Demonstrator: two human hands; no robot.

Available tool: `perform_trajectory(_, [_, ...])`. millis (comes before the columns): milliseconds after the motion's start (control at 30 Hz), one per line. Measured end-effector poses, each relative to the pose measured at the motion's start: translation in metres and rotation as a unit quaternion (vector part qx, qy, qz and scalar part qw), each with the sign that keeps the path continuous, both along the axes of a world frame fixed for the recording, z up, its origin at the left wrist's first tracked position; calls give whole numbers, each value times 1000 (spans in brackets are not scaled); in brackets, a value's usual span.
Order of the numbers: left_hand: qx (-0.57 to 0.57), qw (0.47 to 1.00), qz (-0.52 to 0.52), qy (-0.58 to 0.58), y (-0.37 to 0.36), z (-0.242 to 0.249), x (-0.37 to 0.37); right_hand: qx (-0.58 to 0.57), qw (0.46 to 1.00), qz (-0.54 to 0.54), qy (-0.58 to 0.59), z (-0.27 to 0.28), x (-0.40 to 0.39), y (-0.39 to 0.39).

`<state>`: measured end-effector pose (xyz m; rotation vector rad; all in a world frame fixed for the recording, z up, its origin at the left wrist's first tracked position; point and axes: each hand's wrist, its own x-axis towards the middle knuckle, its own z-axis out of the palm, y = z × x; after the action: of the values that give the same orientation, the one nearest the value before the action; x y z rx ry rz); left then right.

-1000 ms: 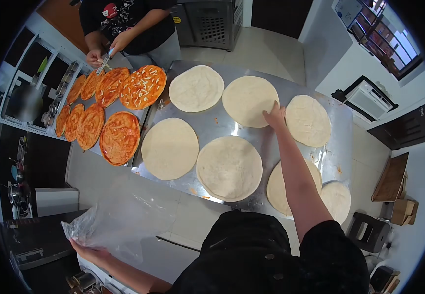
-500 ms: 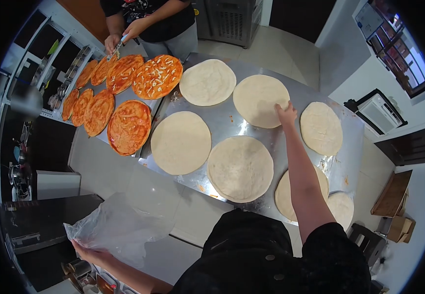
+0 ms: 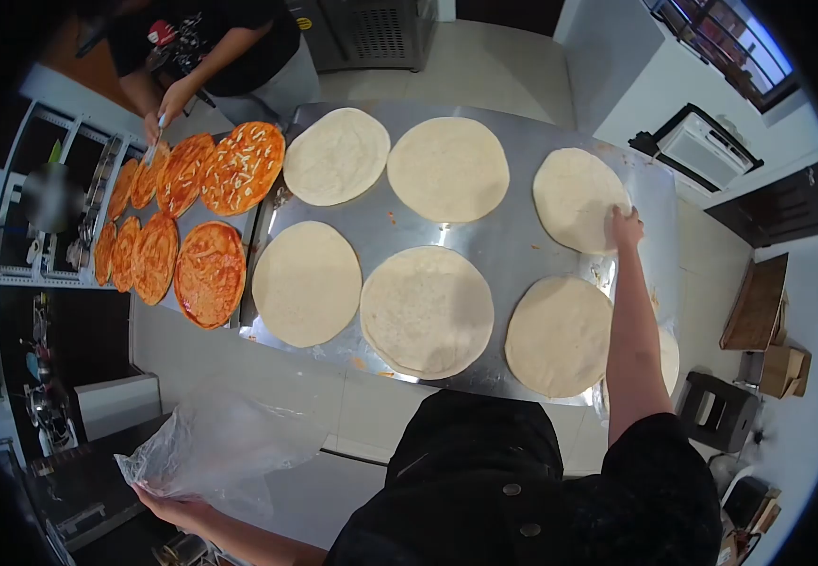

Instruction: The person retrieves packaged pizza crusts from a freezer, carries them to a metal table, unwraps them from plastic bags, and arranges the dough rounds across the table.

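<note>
On the right part of the steel table, my right hand (image 3: pixel 627 229) has its fingers closed at the right edge of a flat round pizza dough (image 3: pixel 574 196). The dough lies flat on the metal. At the lower left my left hand (image 3: pixel 175 509) grips a crumpled clear plastic sheet (image 3: pixel 225 439) by its edge, off the table. Nearer my body lies another dough round (image 3: pixel 558 335), and one more dough round (image 3: pixel 670 363) is partly hidden behind my right forearm.
Several more dough rounds (image 3: pixel 448 170) lie across the steel table (image 3: pixel 503 255). Sauced pizza bases (image 3: pixel 209 275) stand in two rows at the left, one topped with pale shreds (image 3: pixel 244 168). A co-worker's hand (image 3: pixel 178 99) holds a utensil there. A black stool (image 3: pixel 718 415) stands right.
My right hand has gone from the upper middle dough round to the one farther right. My left hand still holds the plastic sheet. The view has shifted to the right.
</note>
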<state>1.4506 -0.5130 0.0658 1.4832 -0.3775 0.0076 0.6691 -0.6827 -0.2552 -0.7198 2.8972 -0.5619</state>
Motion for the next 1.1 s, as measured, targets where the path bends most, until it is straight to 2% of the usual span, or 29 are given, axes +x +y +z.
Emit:
perform_trajectory(100, [-1, 1000, -30, 9, -4, 2, -3, -51, 998, -10, -47, 26, 30, -3])
perform_trajectory(167, [1, 998, -54, 17, -13, 6, -13, -77, 996, 44, -34, 15, 30, -9])
perform_trajectory(300, [11, 998, -55, -36, -16, 14, -25, -76, 996, 37, -12, 40, 52, 7])
perform_trajectory(367, [0, 997, -54, -47, -21, 23, -46, -206, 972, 112, 4, 53, 59, 49])
perform_trajectory(433, [-13, 997, -66, -35, -25, 24, -47, -156, 975, 153, -42, 69, 67, 110])
perform_trajectory(500, [-29, 997, -74, -23, -26, 21, -43, 66, 988, 131, -48, 88, 88, 168])
perform_trajectory(567, [-23, 994, -85, -58, -30, 13, -28, 176, 977, 109, -51, 89, 108, 208])
perform_trajectory(600, [-30, 994, -90, -49, -36, 16, -37, 176, 978, 103, -52, 86, 115, 215])
perform_trajectory(700, [-87, 986, -145, -4, -47, 15, -23, 138, 987, 76, -20, 66, 138, 227])
perform_trajectory(767, [-101, 981, -165, -4, -50, 21, -35, 119, 981, 113, -100, 56, 140, 225])
perform_trajectory(800, [-109, 981, -160, -9, -51, 27, -46, 117, 983, 102, -99, 59, 146, 224])
perform_trajectory(833, [-117, 981, -155, -15, -53, 30, -53, 94, 988, 104, -65, 60, 153, 224])
perform_trajectory(867, [-126, 972, -198, 16, -54, 26, -26, 72, 991, 106, -31, 63, 158, 229])
perform_trajectory(900, [-125, 970, -209, 17, -56, 28, -32, 72, 992, 95, -32, 69, 158, 240])
perform_trajectory(967, [-115, 973, -201, -10, -56, 33, -42, -102, 991, 70, -57, 83, 157, 259])
perform_trajectory(1033, [-97, 974, -203, -3, -59, 39, -75, -144, 984, 77, -64, 91, 152, 280])
perform_trajectory(1100, [-35, 976, -212, -9, -60, 47, -119, -192, 969, 54, -147, 105, 146, 300])
